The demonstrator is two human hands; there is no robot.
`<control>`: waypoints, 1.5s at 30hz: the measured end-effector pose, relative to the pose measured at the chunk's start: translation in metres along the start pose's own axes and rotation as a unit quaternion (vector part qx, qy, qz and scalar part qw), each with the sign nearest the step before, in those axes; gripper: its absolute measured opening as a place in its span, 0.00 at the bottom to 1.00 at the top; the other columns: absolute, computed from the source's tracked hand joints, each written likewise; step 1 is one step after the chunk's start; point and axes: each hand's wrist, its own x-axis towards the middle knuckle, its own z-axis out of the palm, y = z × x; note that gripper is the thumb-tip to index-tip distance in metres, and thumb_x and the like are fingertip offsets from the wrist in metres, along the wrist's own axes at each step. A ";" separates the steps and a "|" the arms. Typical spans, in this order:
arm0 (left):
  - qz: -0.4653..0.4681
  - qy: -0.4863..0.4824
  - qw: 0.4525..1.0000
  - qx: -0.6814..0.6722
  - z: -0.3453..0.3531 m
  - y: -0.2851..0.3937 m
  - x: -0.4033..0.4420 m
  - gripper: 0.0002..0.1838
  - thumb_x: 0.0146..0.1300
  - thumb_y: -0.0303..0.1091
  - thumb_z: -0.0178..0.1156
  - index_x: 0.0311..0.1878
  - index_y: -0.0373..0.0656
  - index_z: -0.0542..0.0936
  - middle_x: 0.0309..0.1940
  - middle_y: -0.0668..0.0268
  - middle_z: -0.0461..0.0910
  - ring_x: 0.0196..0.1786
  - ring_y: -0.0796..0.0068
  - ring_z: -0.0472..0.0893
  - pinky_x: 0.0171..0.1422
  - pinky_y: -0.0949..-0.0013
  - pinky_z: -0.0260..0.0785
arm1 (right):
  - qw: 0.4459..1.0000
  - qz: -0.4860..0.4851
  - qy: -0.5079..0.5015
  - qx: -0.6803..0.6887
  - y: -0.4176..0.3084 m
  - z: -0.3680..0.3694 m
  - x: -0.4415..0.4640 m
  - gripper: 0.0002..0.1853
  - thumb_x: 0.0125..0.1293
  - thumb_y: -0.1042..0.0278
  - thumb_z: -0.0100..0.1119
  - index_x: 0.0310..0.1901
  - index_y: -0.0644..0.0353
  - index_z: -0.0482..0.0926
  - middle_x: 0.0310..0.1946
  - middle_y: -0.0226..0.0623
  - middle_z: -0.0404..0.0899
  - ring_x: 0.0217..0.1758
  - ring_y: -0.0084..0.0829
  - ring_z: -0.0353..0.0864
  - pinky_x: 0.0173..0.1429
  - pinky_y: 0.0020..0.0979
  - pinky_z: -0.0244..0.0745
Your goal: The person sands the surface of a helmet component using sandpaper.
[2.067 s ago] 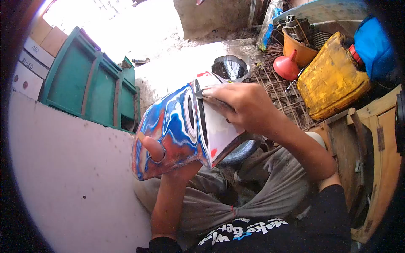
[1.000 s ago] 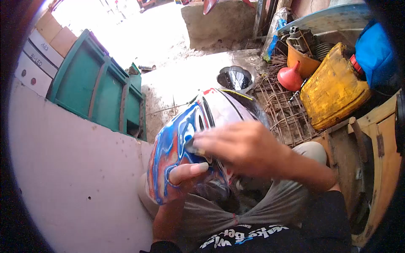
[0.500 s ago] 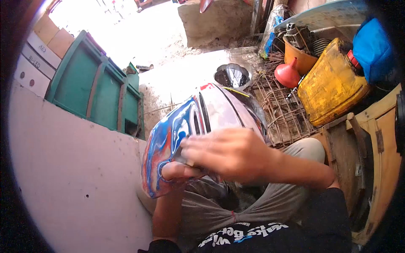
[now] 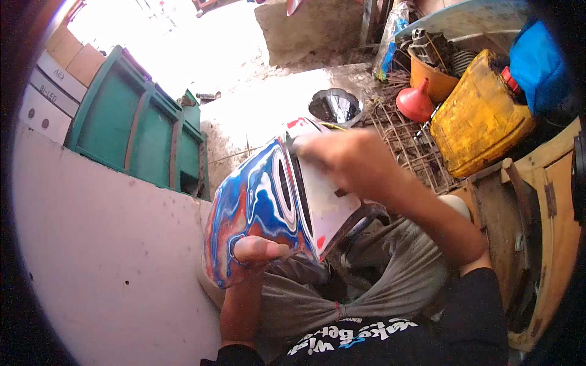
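A curved motorcycle fairing [image 4: 235, 198], its paint worn through in blue, white and red swirls, lies over my lap, with a white section [image 4: 323, 201] and dark slots on its right side. From underneath, my left hand [image 4: 259, 249] grips the near end; the thumb comes up through a hole and the other fingers are hidden below. My right hand [image 4: 345, 158], smeared by motion, is closed over the far upper part of the white section. At its fingertips a dark grey piece that looks like sandpaper [image 4: 290, 143] presses on the surface by the slot.
A shiny headlight reflector [image 4: 334, 107] lies on the floor ahead. To the right are a rusty wire grid [image 4: 397, 143], a red funnel [image 4: 416, 102], a yellow jerrycan [image 4: 479, 116] and wooden frames [image 4: 549, 226]. A pale wall [image 4: 110, 244] and green cabinet [image 4: 107, 113] stand left.
My right hand has moved up and away from me, from the blue area near my left thumb to the far part of the white section. My left hand keeps its hold.
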 end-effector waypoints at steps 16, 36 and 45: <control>0.007 -0.002 1.000 -0.004 -0.003 0.001 0.001 0.52 0.33 0.32 0.63 0.72 0.27 0.67 0.60 0.50 0.80 0.60 0.58 0.84 0.65 0.58 0.80 | 0.999 -0.035 0.026 -0.017 -0.002 0.003 -0.002 0.14 0.66 0.69 0.60 0.53 0.56 0.85 0.43 0.43 0.89 0.45 0.42 0.90 0.49 0.41 0.85; 0.023 -0.010 1.000 -0.010 -0.005 -0.001 0.004 0.52 0.34 0.32 0.63 0.72 0.27 0.66 0.61 0.49 0.80 0.59 0.57 0.85 0.65 0.58 0.81 | 0.994 0.016 -0.079 -0.067 0.001 -0.009 0.005 0.15 0.69 0.68 0.60 0.55 0.55 0.84 0.45 0.42 0.90 0.46 0.42 0.91 0.49 0.39 0.87; 0.020 -0.011 1.000 -0.015 0.005 0.003 0.000 0.52 0.34 0.32 0.63 0.73 0.27 0.66 0.61 0.49 0.79 0.59 0.57 0.85 0.64 0.58 0.81 | 0.999 0.047 -0.014 -0.016 0.007 -0.004 0.005 0.11 0.67 0.70 0.61 0.50 0.57 0.86 0.43 0.44 0.90 0.44 0.41 0.91 0.49 0.40 0.87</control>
